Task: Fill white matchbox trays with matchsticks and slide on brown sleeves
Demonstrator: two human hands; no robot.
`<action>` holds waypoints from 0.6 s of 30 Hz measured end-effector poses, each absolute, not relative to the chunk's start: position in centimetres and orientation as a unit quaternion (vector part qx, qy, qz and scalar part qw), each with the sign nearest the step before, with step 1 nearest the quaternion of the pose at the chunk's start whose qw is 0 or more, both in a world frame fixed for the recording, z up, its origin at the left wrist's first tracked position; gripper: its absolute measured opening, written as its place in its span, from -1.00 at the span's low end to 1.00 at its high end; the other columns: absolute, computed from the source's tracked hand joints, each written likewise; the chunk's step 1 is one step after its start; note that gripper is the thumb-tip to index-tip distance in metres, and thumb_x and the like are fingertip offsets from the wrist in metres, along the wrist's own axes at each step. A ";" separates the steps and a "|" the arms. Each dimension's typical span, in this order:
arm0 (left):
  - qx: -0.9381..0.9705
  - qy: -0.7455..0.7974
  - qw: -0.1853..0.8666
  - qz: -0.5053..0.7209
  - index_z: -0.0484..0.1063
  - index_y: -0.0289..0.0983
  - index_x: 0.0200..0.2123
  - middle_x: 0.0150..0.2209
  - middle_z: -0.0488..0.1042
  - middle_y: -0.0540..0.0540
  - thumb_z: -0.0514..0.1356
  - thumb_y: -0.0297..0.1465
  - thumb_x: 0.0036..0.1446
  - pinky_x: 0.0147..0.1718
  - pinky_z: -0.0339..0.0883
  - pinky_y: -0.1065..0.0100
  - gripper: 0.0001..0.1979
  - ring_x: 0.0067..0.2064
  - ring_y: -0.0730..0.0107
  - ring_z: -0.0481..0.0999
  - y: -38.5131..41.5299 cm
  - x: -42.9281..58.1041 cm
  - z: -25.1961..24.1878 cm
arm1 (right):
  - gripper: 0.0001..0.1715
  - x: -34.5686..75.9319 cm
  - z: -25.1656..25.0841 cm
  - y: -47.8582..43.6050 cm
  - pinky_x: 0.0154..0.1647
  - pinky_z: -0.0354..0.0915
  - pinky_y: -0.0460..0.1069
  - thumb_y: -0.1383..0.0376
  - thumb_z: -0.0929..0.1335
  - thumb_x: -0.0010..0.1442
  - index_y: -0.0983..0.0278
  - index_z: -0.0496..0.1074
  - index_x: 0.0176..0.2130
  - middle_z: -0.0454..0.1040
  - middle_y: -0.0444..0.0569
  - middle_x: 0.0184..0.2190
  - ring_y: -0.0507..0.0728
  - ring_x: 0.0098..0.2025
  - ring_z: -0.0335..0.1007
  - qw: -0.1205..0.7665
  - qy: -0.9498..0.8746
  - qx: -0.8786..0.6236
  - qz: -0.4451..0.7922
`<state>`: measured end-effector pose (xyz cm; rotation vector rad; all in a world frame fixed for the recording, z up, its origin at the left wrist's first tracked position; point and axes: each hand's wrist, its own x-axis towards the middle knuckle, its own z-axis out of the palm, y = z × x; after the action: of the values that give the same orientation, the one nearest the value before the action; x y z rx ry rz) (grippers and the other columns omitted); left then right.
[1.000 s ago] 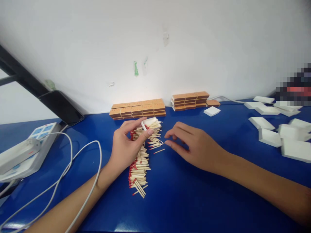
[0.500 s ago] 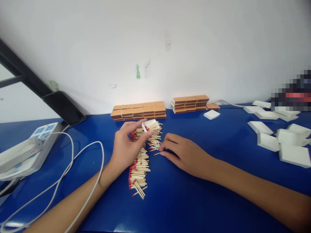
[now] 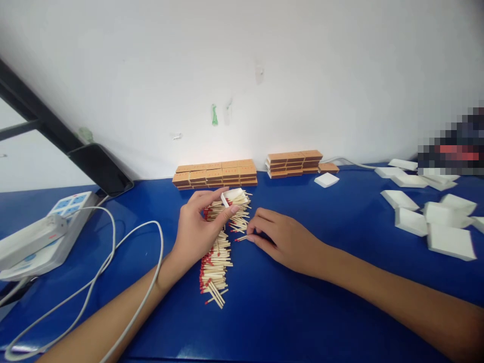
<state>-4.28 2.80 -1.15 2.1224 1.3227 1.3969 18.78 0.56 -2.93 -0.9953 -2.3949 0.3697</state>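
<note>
A long heap of red-tipped matchsticks (image 3: 217, 257) lies on the blue table (image 3: 287, 312). My left hand (image 3: 198, 229) is above the heap, thumb and fingers closed on a small white matchbox tray (image 3: 233, 195) that has a few matches in it. Just right of the heap, my right hand (image 3: 283, 237) rests on the table with its fingertips pinched on a single loose match (image 3: 241, 238).
Two stacks of brown matchboxes (image 3: 215, 174) (image 3: 295, 162) stand along the wall. Several empty white trays (image 3: 431, 219) lie at the right, one (image 3: 327, 179) near the stacks. A power strip (image 3: 41, 234) with white cables (image 3: 113, 252) and a dark phone (image 3: 100, 169) sit at the left.
My right hand has moved left across the table to the stray match beside the heap and closed its fingertips on it. The left hand keeps holding the tray in place.
</note>
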 end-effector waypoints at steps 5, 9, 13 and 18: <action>0.734 0.462 0.137 0.479 0.64 -0.07 0.06 0.00 0.66 -0.08 0.45 -0.19 0.19 0.05 0.52 0.14 -0.63 0.01 0.19 0.64 2.7 -4.3 -1.2 | -0.88 18.9 -2.9 0.5 -0.22 0.32 0.00 0.39 0.36 0.43 0.28 0.43 -0.23 0.46 -0.06 -0.25 0.10 -0.25 0.41 0.231 -0.887 -0.377 0.135; 0.739 0.460 0.132 0.475 0.64 -0.08 0.07 -0.01 0.66 -0.08 0.45 -0.19 0.19 0.04 0.52 0.16 -0.62 0.00 0.20 0.64 2.7 -4.4 -1.0 | -0.87 19.3 -2.8 0.3 -0.21 0.33 0.01 0.38 0.36 0.44 0.28 0.43 -0.23 0.47 -0.06 -0.24 0.10 -0.25 0.43 0.221 -0.890 -0.380 0.120; 0.737 0.464 0.117 0.478 0.65 -0.11 0.06 -0.02 0.66 -0.10 0.44 -0.16 0.20 0.05 0.51 0.15 -0.62 -0.03 0.19 0.63 2.8 -4.5 -0.7 | -0.85 19.7 -2.3 0.3 -0.20 0.33 -0.01 0.32 0.32 0.48 0.27 0.44 -0.20 0.48 -0.05 -0.21 0.09 -0.25 0.44 0.228 -0.892 -0.375 0.109; 0.742 0.466 0.087 0.475 0.63 -0.13 0.09 -0.02 0.66 -0.11 0.42 -0.13 0.21 0.07 0.49 0.13 -0.58 -0.05 0.17 0.61 3.1 -4.7 -0.6 | -0.81 19.7 -1.9 0.3 -0.19 0.33 -0.01 0.29 0.31 0.50 0.29 0.46 -0.19 0.48 -0.03 -0.20 0.09 -0.23 0.43 0.215 -0.912 -0.339 0.087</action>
<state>-4.68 3.07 -0.61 2.2095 1.3875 1.4146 19.72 0.28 -1.91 -0.9402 -2.5284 0.2404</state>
